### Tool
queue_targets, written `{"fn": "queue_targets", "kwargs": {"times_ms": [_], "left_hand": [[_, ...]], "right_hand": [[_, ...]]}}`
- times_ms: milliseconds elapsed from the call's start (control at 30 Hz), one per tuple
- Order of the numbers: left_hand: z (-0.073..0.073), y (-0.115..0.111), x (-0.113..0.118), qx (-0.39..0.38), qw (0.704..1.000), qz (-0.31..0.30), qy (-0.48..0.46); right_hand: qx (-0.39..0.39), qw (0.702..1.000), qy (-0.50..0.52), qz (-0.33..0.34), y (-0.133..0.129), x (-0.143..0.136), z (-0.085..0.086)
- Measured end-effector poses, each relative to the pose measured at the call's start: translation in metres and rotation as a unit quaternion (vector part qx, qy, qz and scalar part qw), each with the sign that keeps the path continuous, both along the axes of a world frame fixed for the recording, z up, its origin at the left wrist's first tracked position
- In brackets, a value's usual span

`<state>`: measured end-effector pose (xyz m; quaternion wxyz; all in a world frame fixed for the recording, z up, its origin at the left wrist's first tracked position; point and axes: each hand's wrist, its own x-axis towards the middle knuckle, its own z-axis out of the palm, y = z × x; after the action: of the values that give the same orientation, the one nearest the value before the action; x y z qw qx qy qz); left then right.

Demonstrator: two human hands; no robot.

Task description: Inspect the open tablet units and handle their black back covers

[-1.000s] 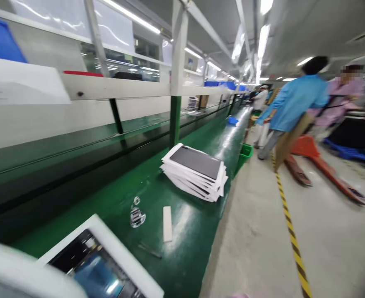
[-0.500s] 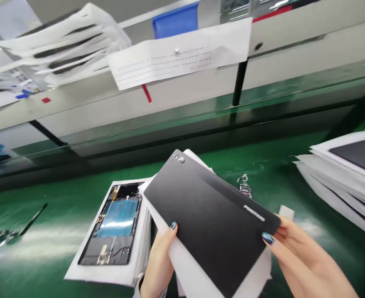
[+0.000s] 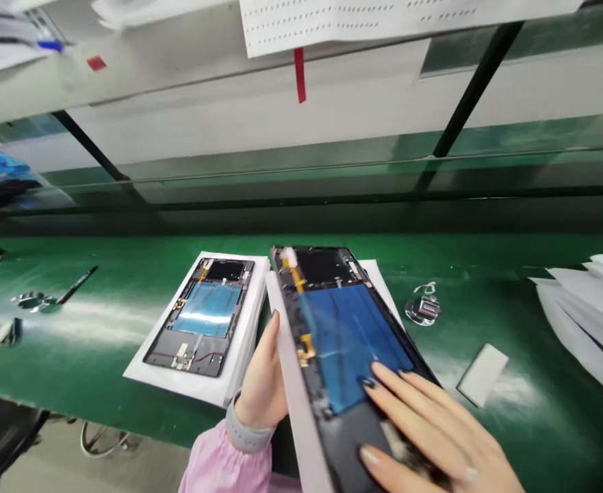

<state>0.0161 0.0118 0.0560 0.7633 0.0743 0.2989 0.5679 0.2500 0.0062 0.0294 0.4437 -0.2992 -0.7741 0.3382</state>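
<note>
Between the person's two hands lies an opened tablet [image 3: 342, 329], its blue-covered inside facing up, with a white sheet [image 3: 297, 404] showing beneath its left edge. Along that edge, the left hand [image 3: 260, 383] has its thumb against the sheet; its fingers are hidden, so I cannot tell how firmly the left grip is closed. Over the tablet's lower right part, the right hand [image 3: 439, 431] rests with fingers stretched and slightly apart, its grip not closed around anything, covering some of the parts below the blue area.

Just left, a second opened tablet [image 3: 198, 322] lies on a stack of white sheets [image 3: 152, 378]. To the right, a clear roll-like item [image 3: 423, 309] and a pale block [image 3: 483, 375] rest on the green surface [image 3: 100, 356], with a white pile [image 3: 578, 322] farther out. At far left lie a dark pen-like tool [image 3: 78, 284] and a black chair [image 3: 3, 438] beside the surface.
</note>
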Motion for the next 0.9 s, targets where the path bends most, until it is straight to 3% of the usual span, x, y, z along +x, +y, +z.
{"fn": "queue_targets", "kwargs": {"times_ms": [67,133,200,367,600,767,900], "left_hand": [[-0.002,-0.001,0.002,0.012,1.000,0.015,0.003],[-0.006,-0.004,0.003,0.003,1.000,0.024,0.011],[-0.011,-0.008,0.002,-0.001,1.000,0.028,0.005],[-0.013,-0.012,-0.005,0.051,0.997,0.059,0.015],[-0.007,-0.010,-0.002,0.130,0.991,-0.014,-0.016],[-0.015,-0.014,-0.005,0.124,0.992,0.012,-0.019],[-0.011,-0.013,-0.011,0.080,0.997,0.018,-0.012]], "right_hand": [[0.231,0.958,-0.162,0.054,0.006,-0.005,0.007],[0.325,0.910,-0.246,0.073,0.006,-0.010,0.016],[0.312,0.909,-0.265,0.076,0.004,-0.011,0.024],[0.225,0.946,-0.231,0.008,-0.006,-0.011,0.034],[0.192,0.965,-0.181,0.004,-0.013,-0.024,0.027],[0.164,0.972,-0.171,0.006,-0.016,-0.030,0.026],[0.179,0.966,-0.185,0.014,-0.017,-0.024,0.026]]}}
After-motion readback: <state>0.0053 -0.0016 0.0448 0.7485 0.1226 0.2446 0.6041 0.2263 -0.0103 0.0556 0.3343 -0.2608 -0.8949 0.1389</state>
